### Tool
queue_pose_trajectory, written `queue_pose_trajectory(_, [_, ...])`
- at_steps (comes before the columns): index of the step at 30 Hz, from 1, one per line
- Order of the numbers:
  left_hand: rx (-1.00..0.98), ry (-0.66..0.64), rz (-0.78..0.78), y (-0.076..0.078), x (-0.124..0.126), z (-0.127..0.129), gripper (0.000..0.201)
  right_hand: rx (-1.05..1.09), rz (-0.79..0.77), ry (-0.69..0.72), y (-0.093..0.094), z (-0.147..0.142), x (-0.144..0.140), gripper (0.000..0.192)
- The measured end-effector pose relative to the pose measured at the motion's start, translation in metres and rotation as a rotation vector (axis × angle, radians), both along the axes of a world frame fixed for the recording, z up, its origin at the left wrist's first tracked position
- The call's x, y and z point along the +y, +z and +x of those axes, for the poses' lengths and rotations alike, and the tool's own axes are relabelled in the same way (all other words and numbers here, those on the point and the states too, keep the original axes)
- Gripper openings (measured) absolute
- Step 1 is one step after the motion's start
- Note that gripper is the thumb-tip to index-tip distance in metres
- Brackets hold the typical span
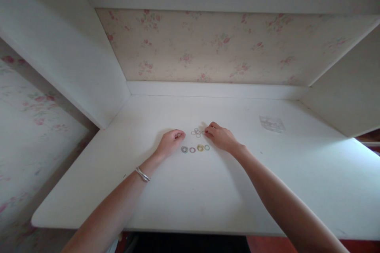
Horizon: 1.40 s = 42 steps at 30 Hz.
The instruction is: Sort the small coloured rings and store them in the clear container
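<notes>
White worktop [190,201] carries everything, with flowered wallpaper [38,102] beyond its far-left side. A silver bracelet [143,174] circles the left wrist. Next comes the left hand [173,141], resting on the worktop with its fingers curled in and its grip drawn together; whether anything is inside cannot be told. Just right of it, nearer the person, a row begins: a grey ring [184,152], a pinkish ring [192,152], yellow rings [200,150] and a pale green ring [207,150]. Behind that row, between the hands, lies a loose cluster of thin pale rings [196,131]. At the cluster's right edge is the right hand [221,136], fingers bent; whether its grip is clamped on a ring cannot be told. Farther right, well apart, lies a clear plastic packet [271,123].
</notes>
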<state>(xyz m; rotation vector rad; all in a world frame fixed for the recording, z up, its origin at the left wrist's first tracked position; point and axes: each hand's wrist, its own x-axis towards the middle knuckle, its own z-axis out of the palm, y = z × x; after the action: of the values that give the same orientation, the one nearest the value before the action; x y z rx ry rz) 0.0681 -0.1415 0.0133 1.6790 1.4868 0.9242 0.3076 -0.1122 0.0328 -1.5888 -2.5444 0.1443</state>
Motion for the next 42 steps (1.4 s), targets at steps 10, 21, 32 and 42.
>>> queue_pose_trajectory(10, [0.018,-0.036,0.000,0.004,-0.001,-0.001,0.028,0.118,0.021,0.001,-0.006,0.000,-0.011,0.024])
queue_pose_trajectory(21, [0.019,-0.067,-0.001,0.003,-0.002,-0.003,0.029,0.198,0.009,-0.052,-0.010,-0.003,-0.023,0.025])
queue_pose_trajectory(32, [0.025,-0.080,0.011,0.003,-0.004,-0.005,0.029,0.427,0.019,0.051,-0.028,0.006,-0.064,0.021])
queue_pose_trajectory(42, [0.012,-0.101,0.020,0.003,-0.005,-0.005,0.031,0.397,0.026,0.058,-0.022,0.004,-0.064,0.021])
